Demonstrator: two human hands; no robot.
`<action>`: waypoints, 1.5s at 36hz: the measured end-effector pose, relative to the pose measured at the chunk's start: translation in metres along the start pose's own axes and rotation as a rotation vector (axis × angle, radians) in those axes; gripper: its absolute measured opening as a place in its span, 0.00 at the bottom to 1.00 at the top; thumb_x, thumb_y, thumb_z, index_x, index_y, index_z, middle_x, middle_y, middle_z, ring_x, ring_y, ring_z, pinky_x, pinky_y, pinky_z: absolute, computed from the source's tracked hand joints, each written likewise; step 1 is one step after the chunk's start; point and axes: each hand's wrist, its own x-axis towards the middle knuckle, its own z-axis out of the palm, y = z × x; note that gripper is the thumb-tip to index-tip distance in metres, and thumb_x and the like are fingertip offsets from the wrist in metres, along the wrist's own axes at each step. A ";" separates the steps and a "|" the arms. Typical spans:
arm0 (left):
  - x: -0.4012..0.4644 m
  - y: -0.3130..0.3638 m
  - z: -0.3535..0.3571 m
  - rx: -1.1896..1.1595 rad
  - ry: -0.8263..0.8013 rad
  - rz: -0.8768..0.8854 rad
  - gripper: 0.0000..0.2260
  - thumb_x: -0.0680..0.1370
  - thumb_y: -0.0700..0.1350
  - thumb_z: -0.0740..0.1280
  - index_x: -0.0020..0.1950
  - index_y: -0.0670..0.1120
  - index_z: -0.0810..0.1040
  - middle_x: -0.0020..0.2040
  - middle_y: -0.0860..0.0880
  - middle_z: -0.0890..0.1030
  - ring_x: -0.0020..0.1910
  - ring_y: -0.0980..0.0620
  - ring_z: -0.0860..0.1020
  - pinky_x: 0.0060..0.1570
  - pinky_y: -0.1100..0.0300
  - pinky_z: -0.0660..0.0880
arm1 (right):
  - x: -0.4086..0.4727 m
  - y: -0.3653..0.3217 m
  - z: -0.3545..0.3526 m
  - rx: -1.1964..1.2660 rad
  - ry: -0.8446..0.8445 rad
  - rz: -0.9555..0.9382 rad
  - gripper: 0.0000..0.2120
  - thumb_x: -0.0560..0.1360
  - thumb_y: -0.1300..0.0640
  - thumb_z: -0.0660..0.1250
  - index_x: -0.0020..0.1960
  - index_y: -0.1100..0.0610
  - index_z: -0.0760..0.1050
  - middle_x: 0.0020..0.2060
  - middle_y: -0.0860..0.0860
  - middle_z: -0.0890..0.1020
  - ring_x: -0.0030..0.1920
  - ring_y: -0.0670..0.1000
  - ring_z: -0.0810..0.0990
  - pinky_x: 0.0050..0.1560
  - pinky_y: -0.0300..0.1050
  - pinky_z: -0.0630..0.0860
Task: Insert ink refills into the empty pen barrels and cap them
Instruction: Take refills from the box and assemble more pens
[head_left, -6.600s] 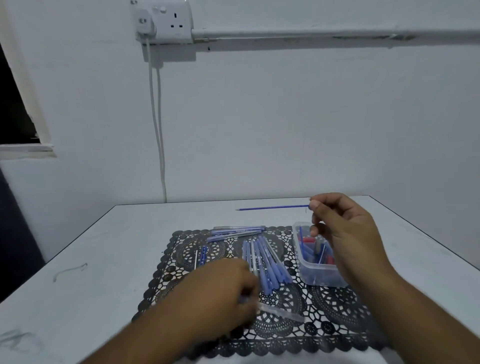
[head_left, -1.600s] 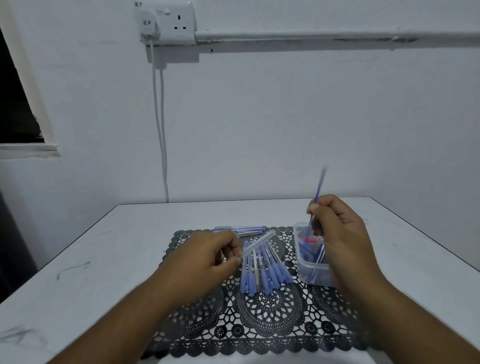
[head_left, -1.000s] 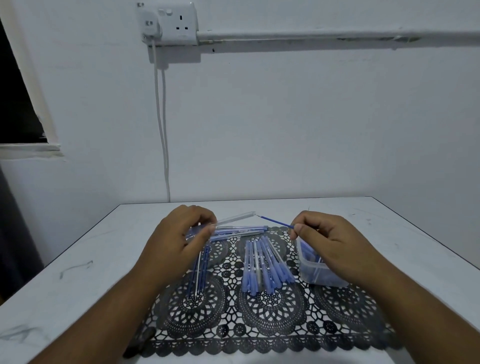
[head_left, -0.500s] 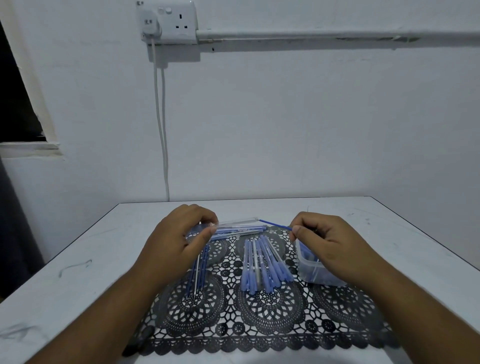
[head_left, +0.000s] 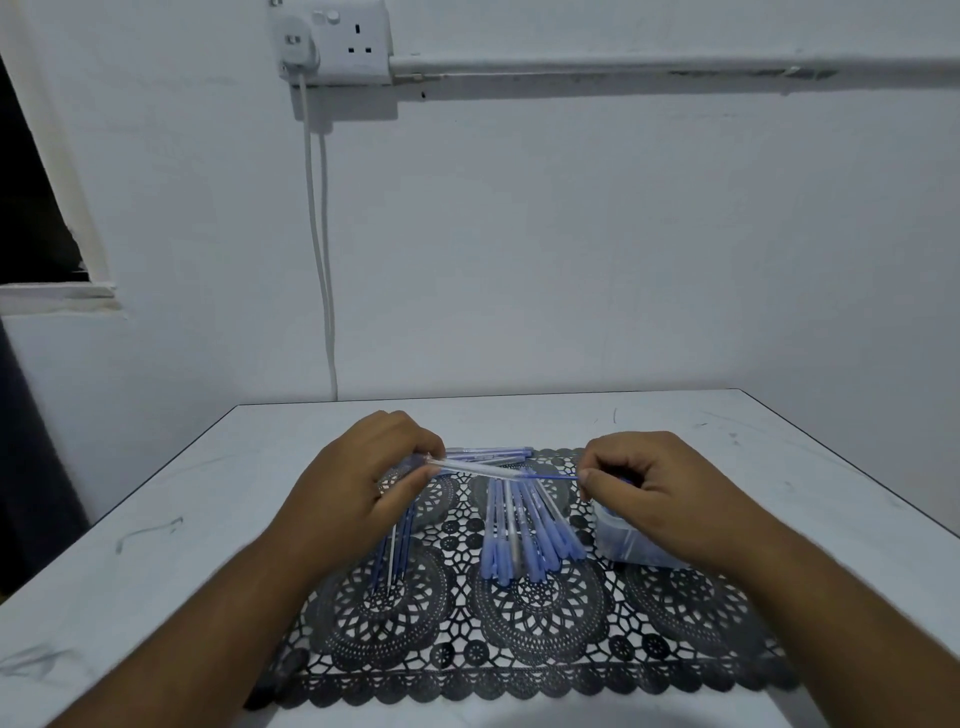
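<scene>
Refill (head_left: 553, 474), thin and blue, is part-way into the clear barrel (head_left: 470, 467); both are held in the air above the lace mat (head_left: 519, 623), between the two hands. Risk, as judged: the refill is slender and only its exposed end is held, so an off-axis push could bow or kink it, or jam the tip inside the barrel. A loose pinch could let it slide back out and drop among the capped pens (head_left: 524, 530) below. The right forearm passes close over the tub (head_left: 623, 543) and could knock it. Pose: left hand (head_left: 363, 483) sits knuckles-up, fingers and thumb curled round the barrel's left end, holding it nearly level. Right hand (head_left: 649, 486) is opposite, thumb and forefinger pinching the refill's tail, other fingers tucked. Both forearms reach in from the near edge of the worktop (head_left: 156, 519).
</scene>
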 end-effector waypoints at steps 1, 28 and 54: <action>0.000 0.001 0.002 -0.010 -0.009 0.005 0.06 0.83 0.56 0.62 0.55 0.58 0.78 0.48 0.61 0.78 0.50 0.58 0.77 0.47 0.58 0.75 | 0.000 0.000 0.001 -0.002 -0.010 -0.005 0.14 0.82 0.54 0.66 0.38 0.48 0.77 0.31 0.42 0.78 0.33 0.41 0.73 0.38 0.41 0.70; -0.007 0.036 0.031 -0.357 -0.089 -0.176 0.03 0.83 0.47 0.67 0.52 0.55 0.79 0.40 0.58 0.78 0.37 0.58 0.75 0.38 0.67 0.67 | 0.011 -0.021 0.043 1.432 0.524 0.314 0.13 0.79 0.68 0.51 0.46 0.56 0.71 0.34 0.49 0.71 0.31 0.46 0.69 0.33 0.41 0.67; -0.004 0.028 0.019 -0.432 0.022 -0.255 0.02 0.83 0.46 0.67 0.52 0.50 0.79 0.40 0.49 0.81 0.38 0.48 0.77 0.38 0.63 0.72 | 0.006 -0.016 0.038 0.899 0.270 0.292 0.07 0.80 0.65 0.68 0.50 0.59 0.85 0.37 0.55 0.84 0.29 0.49 0.74 0.30 0.42 0.72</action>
